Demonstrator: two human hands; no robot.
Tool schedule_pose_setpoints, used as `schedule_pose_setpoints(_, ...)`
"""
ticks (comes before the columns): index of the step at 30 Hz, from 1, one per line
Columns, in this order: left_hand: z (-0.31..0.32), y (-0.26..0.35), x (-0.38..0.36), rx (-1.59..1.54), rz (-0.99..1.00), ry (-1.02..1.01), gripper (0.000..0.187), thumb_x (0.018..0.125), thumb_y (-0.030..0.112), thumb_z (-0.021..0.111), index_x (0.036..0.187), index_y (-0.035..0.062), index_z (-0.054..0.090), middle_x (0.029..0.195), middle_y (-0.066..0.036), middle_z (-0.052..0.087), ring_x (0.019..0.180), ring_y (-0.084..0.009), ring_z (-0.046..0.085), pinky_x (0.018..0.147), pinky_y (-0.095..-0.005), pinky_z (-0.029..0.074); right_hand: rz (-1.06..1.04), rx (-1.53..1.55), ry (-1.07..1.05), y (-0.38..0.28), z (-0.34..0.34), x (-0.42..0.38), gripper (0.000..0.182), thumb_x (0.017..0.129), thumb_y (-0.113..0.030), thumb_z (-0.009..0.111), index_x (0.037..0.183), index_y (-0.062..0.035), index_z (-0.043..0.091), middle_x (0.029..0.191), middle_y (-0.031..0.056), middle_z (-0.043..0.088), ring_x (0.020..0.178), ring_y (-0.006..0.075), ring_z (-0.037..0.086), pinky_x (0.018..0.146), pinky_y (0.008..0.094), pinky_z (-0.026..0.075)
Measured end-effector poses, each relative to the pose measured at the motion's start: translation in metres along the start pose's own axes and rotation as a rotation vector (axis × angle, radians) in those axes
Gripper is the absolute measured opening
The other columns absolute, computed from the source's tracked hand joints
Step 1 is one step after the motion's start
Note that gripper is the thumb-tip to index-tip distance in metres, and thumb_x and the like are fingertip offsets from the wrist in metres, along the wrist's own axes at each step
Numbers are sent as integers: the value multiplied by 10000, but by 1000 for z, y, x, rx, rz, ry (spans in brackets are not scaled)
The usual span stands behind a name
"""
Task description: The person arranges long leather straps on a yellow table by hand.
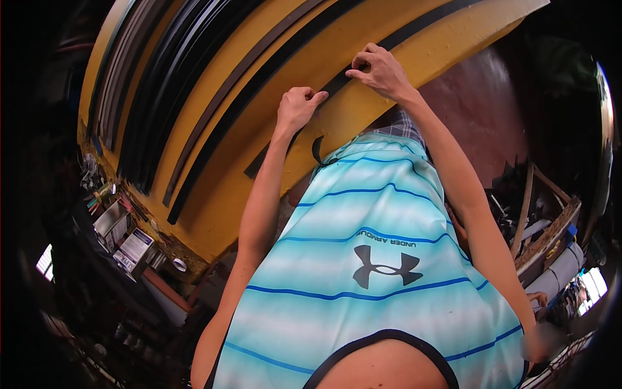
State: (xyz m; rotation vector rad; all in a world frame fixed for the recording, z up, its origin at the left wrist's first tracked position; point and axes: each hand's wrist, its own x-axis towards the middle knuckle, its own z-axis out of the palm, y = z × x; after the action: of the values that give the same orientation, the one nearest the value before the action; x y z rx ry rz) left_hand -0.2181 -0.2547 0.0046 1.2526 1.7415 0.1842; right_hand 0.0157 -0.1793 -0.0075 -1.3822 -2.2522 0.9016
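Observation:
A long dark strip [407,31], like a strap, lies along the near side of a yellow tabletop [214,223]. My left hand [300,109] is closed over this strip, its fingers curled and its thumb pointing right along it. Further up the same strip, my right hand [381,71] pinches thumb and forefinger together. Whatever either hand has between its fingers is too small or hidden to make out. Below my left hand, a short curled dark piece [317,149] sits at the table's near edge.
Several black and brown strips [230,117] lie side by side across the table, beyond my hands. Boxes [135,249] and clutter stand off the left end. At right are a wooden frame [551,230], a grey roll [554,272] and another person's hand [538,298].

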Motion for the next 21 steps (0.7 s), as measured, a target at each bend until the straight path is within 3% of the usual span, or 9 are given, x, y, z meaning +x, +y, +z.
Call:
schedule_pose_setpoints(10,2,-1,2,24,24,-6,402,940,392,723,840,3,740,624,-64,683,527,-127,569,520,-316,431,13,-44,20,3,5,0,348,789,-404,825,881,-88,712,924,81,588,943,287,597,838,406,486)
schedule_pose_setpoints(16,1,6,-4,85,30,30,403,942,395,715,836,7,733,643,-76,698,550,-157,603,566,-337,465,-33,-80,64,1,5,1,368,762,-407,840,858,-79,701,914,83,589,923,295,602,811,411,490)
schedule_pose_setpoints(21,0,7,-4,142,38,24,415,946,422,704,858,18,736,661,-84,711,603,-189,662,625,-361,501,32,-81,-2,0,4,2,380,738,-437,839,856,-101,705,939,76,608,969,288,613,880,404,471)
